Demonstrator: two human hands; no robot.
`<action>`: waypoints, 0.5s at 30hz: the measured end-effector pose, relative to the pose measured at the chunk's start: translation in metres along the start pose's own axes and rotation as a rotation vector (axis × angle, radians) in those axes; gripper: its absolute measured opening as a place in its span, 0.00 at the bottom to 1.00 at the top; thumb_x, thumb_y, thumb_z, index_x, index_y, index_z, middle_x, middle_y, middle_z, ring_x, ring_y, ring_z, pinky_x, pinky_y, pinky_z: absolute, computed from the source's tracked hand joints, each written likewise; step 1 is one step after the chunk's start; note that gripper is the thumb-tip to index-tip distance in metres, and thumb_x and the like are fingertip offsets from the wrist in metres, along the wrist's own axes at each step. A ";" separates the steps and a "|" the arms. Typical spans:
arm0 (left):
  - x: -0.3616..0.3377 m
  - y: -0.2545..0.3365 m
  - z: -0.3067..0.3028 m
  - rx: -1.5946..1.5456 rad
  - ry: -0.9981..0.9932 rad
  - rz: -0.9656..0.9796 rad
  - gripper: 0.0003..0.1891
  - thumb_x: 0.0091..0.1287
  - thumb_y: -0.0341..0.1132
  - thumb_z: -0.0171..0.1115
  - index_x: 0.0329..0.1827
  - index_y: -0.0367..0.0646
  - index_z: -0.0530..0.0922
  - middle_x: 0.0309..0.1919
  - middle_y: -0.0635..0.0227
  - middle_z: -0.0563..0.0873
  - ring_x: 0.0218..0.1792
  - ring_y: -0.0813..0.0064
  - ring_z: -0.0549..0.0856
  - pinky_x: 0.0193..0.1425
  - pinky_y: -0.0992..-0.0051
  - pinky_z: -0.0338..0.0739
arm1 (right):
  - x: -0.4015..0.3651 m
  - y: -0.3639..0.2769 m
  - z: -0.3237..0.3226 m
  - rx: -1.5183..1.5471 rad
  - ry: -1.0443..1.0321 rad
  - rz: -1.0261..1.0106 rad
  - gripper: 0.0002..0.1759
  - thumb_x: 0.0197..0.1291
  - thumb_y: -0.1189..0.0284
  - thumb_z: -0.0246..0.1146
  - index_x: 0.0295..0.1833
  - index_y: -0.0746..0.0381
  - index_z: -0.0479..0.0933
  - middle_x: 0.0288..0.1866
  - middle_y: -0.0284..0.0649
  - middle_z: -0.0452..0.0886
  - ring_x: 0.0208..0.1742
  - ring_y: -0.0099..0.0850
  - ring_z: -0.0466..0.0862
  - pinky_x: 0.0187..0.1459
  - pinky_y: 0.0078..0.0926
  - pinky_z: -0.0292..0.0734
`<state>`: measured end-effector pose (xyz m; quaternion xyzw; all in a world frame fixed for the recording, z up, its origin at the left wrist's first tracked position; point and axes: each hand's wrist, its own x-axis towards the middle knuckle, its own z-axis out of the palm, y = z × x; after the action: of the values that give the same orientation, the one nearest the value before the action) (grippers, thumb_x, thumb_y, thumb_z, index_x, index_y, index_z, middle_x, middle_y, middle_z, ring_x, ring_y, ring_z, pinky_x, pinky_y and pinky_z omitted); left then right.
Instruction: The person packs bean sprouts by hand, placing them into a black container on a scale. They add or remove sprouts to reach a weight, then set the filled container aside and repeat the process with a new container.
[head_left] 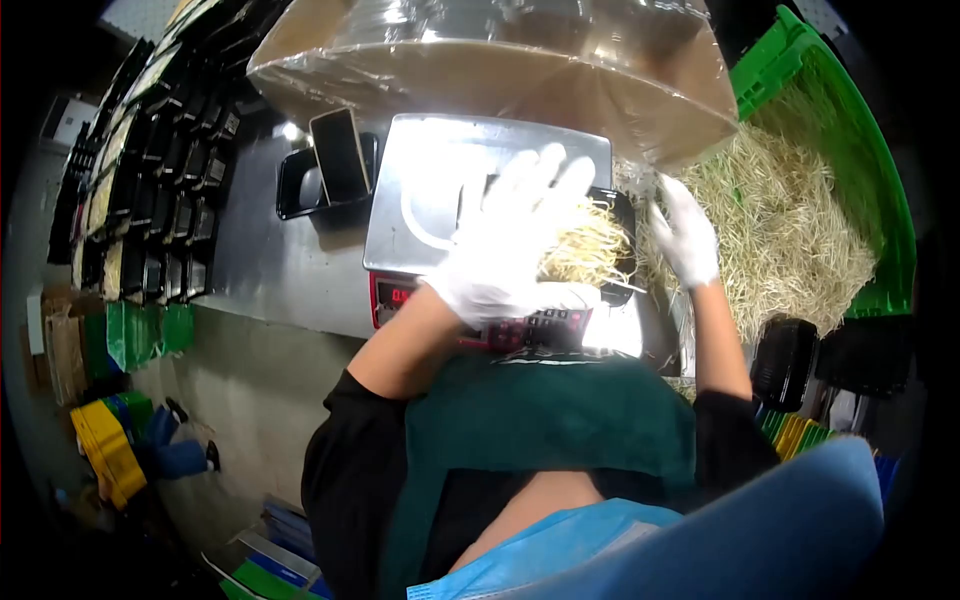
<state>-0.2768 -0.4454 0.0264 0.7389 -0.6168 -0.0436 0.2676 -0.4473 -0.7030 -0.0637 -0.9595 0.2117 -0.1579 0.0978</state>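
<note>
My left hand, in a white glove, is spread over the left part of a black tray of pale sprouts, its fingers apart. The tray is on the metal plate of a scale with a red front and lit digits; my hand and wrist cover part of the display and keys. My right hand, also gloved, is just right of the tray, at the edge of a big heap of sprouts. Its fingers point up and slightly apart, with nothing visible in them.
Stacks of filled black trays rise at the left. A phone leans in an empty black tray. A large plastic-wrapped bundle lies behind the scale. The heap fills a green crate; black containers stand below it.
</note>
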 end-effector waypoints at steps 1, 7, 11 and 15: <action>-0.007 -0.003 -0.012 -0.112 0.007 -0.008 0.57 0.49 0.64 0.69 0.77 0.46 0.51 0.74 0.48 0.56 0.73 0.47 0.55 0.74 0.46 0.43 | -0.032 0.005 -0.005 -0.057 0.113 -0.019 0.30 0.61 0.67 0.62 0.69 0.59 0.66 0.66 0.53 0.71 0.66 0.45 0.72 0.67 0.34 0.66; -0.087 -0.063 -0.023 -0.809 0.276 -0.543 0.30 0.69 0.28 0.59 0.73 0.38 0.59 0.46 0.70 0.78 0.44 0.80 0.78 0.48 0.81 0.76 | -0.207 -0.052 0.029 0.679 0.492 0.631 0.51 0.53 0.65 0.68 0.76 0.66 0.47 0.77 0.60 0.50 0.78 0.51 0.51 0.76 0.42 0.45; -0.081 -0.060 0.018 -0.734 0.262 -0.358 0.24 0.69 0.35 0.61 0.64 0.33 0.67 0.47 0.60 0.79 0.46 0.71 0.80 0.52 0.72 0.76 | -0.151 -0.047 0.046 0.181 0.213 -0.061 0.56 0.43 0.57 0.73 0.73 0.69 0.52 0.72 0.60 0.57 0.74 0.58 0.54 0.73 0.50 0.48; -0.044 -0.038 -0.002 -0.523 0.219 -0.205 0.43 0.60 0.52 0.68 0.71 0.35 0.61 0.64 0.45 0.69 0.66 0.52 0.69 0.71 0.60 0.60 | -0.083 -0.031 0.030 0.324 0.297 0.150 0.41 0.55 0.66 0.67 0.73 0.64 0.59 0.72 0.54 0.63 0.73 0.49 0.62 0.73 0.42 0.52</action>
<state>-0.2525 -0.3996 -0.0007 0.7035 -0.4746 -0.1479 0.5079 -0.4974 -0.6357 -0.1052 -0.8791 0.2663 -0.3217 0.2297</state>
